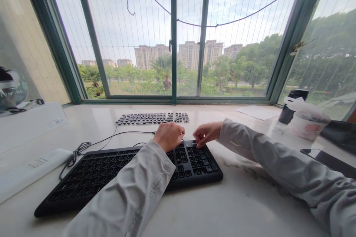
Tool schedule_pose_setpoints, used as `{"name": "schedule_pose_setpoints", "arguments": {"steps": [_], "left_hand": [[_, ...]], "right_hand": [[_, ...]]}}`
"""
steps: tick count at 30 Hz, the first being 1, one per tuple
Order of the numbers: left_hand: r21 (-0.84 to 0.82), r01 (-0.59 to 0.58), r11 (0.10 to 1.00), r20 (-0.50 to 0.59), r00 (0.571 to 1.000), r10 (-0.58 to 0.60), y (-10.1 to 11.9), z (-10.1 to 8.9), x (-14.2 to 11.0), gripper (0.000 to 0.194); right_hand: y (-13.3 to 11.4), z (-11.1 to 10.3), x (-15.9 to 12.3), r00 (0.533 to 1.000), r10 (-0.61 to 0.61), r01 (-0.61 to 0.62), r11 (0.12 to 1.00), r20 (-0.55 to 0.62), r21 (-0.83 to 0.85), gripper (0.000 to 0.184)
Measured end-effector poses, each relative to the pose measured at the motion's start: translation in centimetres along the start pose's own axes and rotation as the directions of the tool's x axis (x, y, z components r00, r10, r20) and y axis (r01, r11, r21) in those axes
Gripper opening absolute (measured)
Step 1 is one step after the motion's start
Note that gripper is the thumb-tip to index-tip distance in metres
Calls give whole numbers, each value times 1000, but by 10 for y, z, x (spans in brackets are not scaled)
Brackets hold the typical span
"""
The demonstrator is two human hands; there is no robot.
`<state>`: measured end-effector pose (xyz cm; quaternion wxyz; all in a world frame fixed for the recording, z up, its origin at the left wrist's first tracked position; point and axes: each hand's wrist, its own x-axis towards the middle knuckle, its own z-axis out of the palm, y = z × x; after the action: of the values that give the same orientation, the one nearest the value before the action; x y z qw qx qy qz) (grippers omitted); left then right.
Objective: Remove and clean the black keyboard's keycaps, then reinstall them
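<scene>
A black keyboard [102, 172] lies slantwise on the white marble-like surface, its key positions showing bare sockets without caps. Black keycaps [150, 118] are laid out in rows behind it, in the pattern of a keyboard. My left hand [169, 136] is closed above the keyboard's upper edge, left of the number pad; its curled fingers hide whatever they hold. My right hand [208, 133] reaches over the top right corner, thumb and fingertips pinched together low over the number pad. Anything between those fingertips is too small to make out.
A coiled cable [76, 152] lies left, beside a long white box [33, 170]. A helmet-like object [12, 89] rests on another white box [33, 126]. At right are a plastic-bagged cup [307, 122], a dark bottle [294, 105], paper [257, 112] and a phone [329, 161]. Windows [174, 81] stand behind.
</scene>
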<state>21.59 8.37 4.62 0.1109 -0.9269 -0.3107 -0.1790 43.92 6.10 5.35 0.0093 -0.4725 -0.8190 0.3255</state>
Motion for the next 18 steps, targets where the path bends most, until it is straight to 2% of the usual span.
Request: {"name": "schedule_pose_setpoints", "arguments": {"steps": [3,5,8,10,14,18], "left_hand": [[-3,1,1000,-4,1000,-1,0,-1,0,24],[-2,-1,1000,-6,1000,1,1,-3,0,24],[-4,-4,1000,-10,1000,4,1,-4,0,24],[-9,-7,1000,-15,1000,7,1,-5,0,24],[-18,-7,1000,-18,1000,7,0,-5,0,25],[1,4,1000,-6,1000,-4,-1,-6,0,26]], "right_hand": [[3,-4,1,996,-50,54,997,-72,61,46],[9,-8,5,971,-34,46,998,-235,47,45],[20,-17,17,875,21,-116,979,-484,-168,38],[28,-24,27,819,38,-253,920,-572,-300,30],[42,-39,50,769,85,-384,854,-634,-352,21],[55,-47,70,757,130,-449,815,-641,-365,22]]}}
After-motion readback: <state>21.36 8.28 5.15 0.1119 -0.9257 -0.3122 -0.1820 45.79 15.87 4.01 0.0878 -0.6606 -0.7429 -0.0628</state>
